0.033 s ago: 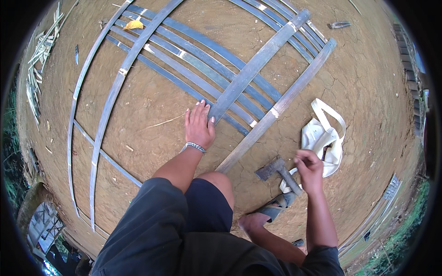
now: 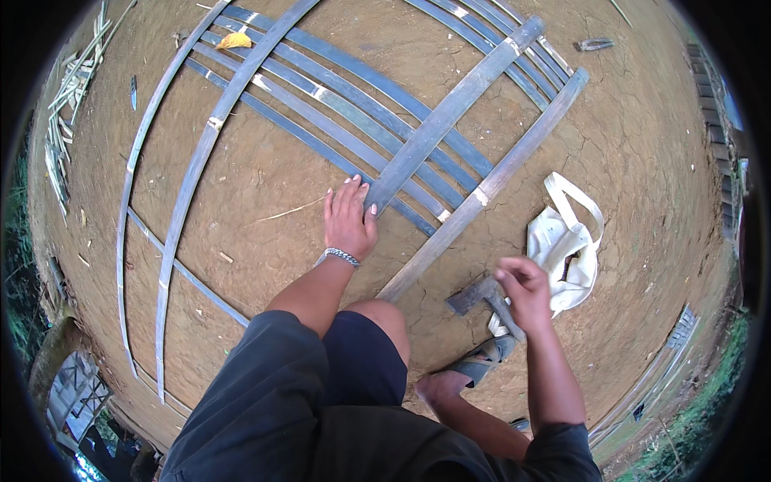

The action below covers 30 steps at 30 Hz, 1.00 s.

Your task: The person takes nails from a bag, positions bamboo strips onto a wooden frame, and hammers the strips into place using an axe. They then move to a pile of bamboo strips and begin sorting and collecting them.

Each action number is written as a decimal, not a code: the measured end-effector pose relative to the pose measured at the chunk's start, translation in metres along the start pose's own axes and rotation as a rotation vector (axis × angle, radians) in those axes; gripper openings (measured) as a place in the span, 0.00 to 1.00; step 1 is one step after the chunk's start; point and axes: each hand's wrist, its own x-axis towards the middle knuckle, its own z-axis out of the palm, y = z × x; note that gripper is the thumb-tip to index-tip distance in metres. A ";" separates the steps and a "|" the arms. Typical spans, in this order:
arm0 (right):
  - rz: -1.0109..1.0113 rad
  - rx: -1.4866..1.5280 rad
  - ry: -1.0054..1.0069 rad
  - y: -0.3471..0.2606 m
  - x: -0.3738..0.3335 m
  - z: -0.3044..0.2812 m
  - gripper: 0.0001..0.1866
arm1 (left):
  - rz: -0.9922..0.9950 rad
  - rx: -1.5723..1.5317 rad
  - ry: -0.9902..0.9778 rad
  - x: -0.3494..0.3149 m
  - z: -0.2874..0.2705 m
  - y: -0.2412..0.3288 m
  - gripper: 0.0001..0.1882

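Observation:
My left hand (image 2: 349, 217) lies with fingers stretched against the near end of a wide bamboo slat (image 2: 418, 150), where it crosses a narrow slat. Several narrow bamboo slats (image 2: 353, 116) run beneath the wide one and meet a long bamboo strip (image 2: 514, 169) on the right. Over the ground to the right, my right hand (image 2: 528, 296) hangs in the air with its fingers curled and thumb pressed in. Anything inside those fingers is too small to make out. Just below it lies a hatchet (image 2: 474, 296), its handle partly behind the hand.
A white cloth bag (image 2: 554, 241) lies beyond my right hand. Two long curved strips (image 2: 193, 177) cross the frame on the left. A knife (image 2: 133, 95), a yellow leaf (image 2: 234, 40) and a pile of split bamboo (image 2: 64, 128) are farther off. Pliers-like tool (image 2: 594, 44) sits far right.
My right hand has moved a little to the left, toward the hatchet and away from the bag. The left hand stays in place on the slat.

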 end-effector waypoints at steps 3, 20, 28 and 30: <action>-0.061 -0.042 -0.088 -0.004 0.041 0.084 0.08 | 0.111 -0.098 0.080 0.001 -0.005 0.001 0.20; -0.432 -0.484 -0.013 0.007 0.101 0.198 0.10 | 0.186 -0.242 0.181 -0.004 0.001 -0.009 0.08; -0.208 -0.429 0.133 0.037 0.033 0.121 0.20 | 0.038 -0.257 0.212 -0.001 -0.001 -0.006 0.03; -0.178 -0.461 0.127 0.055 0.004 0.089 0.20 | 0.026 -0.250 0.226 0.001 -0.004 -0.004 0.03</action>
